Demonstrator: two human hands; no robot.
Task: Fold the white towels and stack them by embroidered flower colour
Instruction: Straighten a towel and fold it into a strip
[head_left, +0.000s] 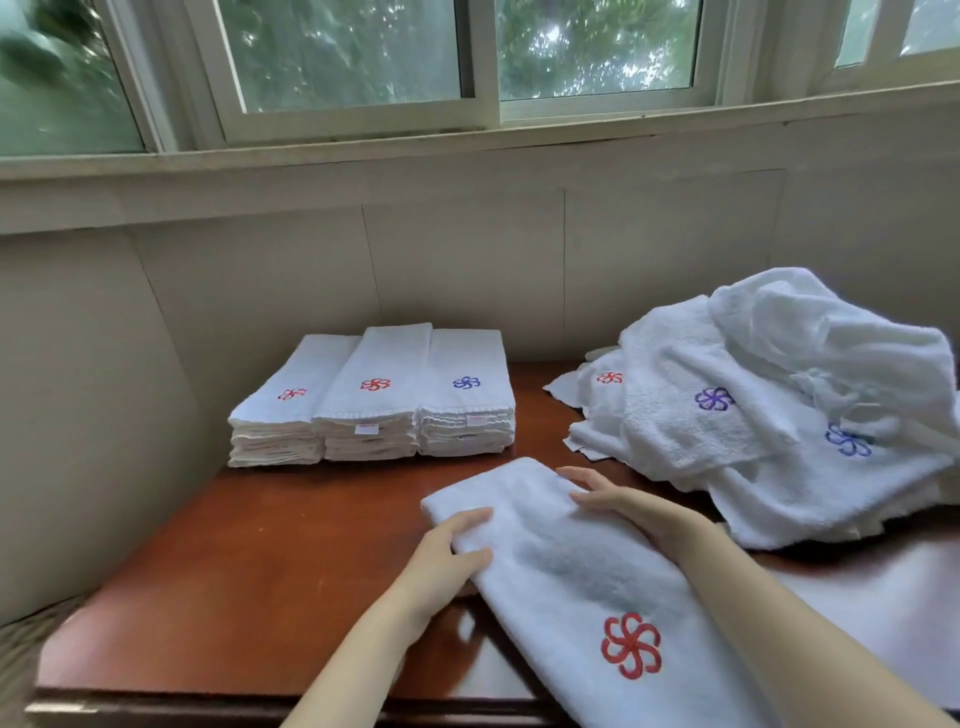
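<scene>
Left hand (447, 556) is gripping the near-left edge of the towel (561, 561), its fingers and thumb curling around the fold, while the right hand (618, 499) is lying on the towel's far end with fingers straight and relaxed, holding nothing. The towel is lying across the near part of the table (260, 571), already folded into a long narrow strip that is running diagonally from the middle of the tabletop toward the near-right edge. It is showing plain white terry, slightly rumpled in the middle, with a red flower (631, 644) of looping petals stitched near its closer end. Three stacks of folded white towels are sitting side by side at the back of the table against the wall: the left stack (291, 405) and the middle stack (371, 395) are showing red flowers on top, and the right stack (465, 395) is showing a blue one. A pile (779, 405) of unfolded white towels is heaping up on the right, with blue flowers and one red flower showing among its folds. The stacks and the pile are sitting apart from the towel under the hands.
</scene>
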